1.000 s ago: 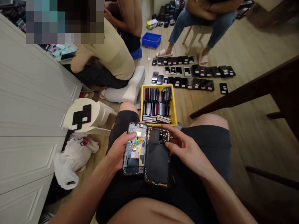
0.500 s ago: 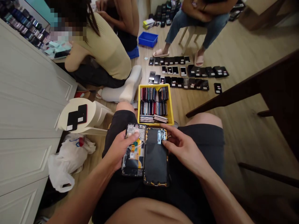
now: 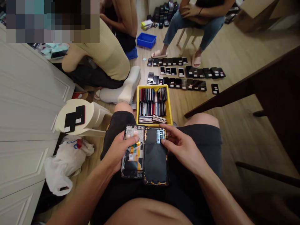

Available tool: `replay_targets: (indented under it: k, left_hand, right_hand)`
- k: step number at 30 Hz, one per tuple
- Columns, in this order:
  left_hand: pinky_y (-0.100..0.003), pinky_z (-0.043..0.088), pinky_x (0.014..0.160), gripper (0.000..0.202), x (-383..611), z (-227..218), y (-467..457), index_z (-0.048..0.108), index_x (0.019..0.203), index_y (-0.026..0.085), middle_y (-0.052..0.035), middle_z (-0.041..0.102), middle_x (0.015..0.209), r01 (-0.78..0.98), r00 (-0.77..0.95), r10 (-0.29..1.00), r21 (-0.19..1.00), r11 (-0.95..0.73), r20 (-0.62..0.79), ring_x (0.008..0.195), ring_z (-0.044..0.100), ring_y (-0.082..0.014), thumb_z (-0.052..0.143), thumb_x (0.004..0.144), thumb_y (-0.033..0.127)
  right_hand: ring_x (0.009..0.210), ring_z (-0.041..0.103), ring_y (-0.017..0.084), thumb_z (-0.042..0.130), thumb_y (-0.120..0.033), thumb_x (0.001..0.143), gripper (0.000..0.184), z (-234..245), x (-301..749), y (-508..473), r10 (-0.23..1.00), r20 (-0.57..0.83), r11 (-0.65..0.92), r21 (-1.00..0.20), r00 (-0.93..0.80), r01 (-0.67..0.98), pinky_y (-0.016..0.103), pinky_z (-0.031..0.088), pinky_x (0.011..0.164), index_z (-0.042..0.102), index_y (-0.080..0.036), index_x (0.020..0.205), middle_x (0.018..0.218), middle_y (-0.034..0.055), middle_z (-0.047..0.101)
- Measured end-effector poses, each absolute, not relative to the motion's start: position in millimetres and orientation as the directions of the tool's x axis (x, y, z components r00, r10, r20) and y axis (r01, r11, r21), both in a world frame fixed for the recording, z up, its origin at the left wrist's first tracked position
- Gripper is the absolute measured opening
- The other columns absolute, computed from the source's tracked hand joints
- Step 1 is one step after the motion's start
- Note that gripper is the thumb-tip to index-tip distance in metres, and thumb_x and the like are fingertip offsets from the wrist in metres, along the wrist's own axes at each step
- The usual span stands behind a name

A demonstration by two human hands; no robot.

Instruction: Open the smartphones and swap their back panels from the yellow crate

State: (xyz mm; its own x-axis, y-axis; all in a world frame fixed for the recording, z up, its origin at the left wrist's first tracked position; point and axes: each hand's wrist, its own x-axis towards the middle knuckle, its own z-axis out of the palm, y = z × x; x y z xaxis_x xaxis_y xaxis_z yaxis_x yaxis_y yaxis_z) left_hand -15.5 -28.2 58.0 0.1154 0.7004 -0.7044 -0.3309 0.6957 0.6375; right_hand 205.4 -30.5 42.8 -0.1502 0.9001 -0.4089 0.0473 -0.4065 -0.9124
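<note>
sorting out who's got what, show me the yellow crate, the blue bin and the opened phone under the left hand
yellow crate [image 3: 170, 109], head view, on its right wall
blue bin [image 3: 145, 45], head view, on its front wall
opened phone [image 3: 132, 165], head view, on its exposed insides

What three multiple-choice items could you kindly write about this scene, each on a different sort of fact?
1. Where is the yellow crate of phones? A. on the stool B. on the floor beyond the knees C. on the person's lap
2. What colour is the small bin on the floor? A. red B. green C. blue
3. What state is the phone under the left hand in? A. opened, ribbon cables showing B. sealed shut C. screen lit

1 B: it rests on the floor. 2 C: its walls are blue. 3 A: its cables show.
</note>
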Motion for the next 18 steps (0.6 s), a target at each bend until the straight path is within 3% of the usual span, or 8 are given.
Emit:
replay_targets:
  k: [8,18]
  left_hand:
    - [-0.038,0.063,0.069,0.036,-14.9,55.1,-27.7,0.073,0.101,0.010,-0.0142,0.079,0.087,-0.391,0.182,0.635,0.537,0.747,-0.751,0.070,0.076,-0.0267,0.080,0.080,0.039]
    - [-0.036,0.061,0.074,0.042,-13.2,50.8,-31.0,0.074,0.110,0.012,-0.0120,0.080,0.092,-0.350,0.226,0.684,0.598,0.722,-0.694,0.076,0.077,-0.0266,0.086,0.074,0.027]
  right_hand:
    - [0.081,0.062,0.017,0.070,-0.033,0.084,0.054,43.2,207.2,-30.0,0.906,-0.395,-0.392,-0.918,-0.151,0.054,0.027,0.050,0.067,0.063,-0.023,0.137,0.101,0.0038,0.070]
    - [0.070,0.054,0.015,0.072,-0.038,0.082,0.055,44.2,209.5,-28.2,0.918,-0.378,-0.367,-0.925,-0.124,0.103,0.026,0.047,0.059,0.066,-0.022,0.134,0.083,-0.0003,0.057]
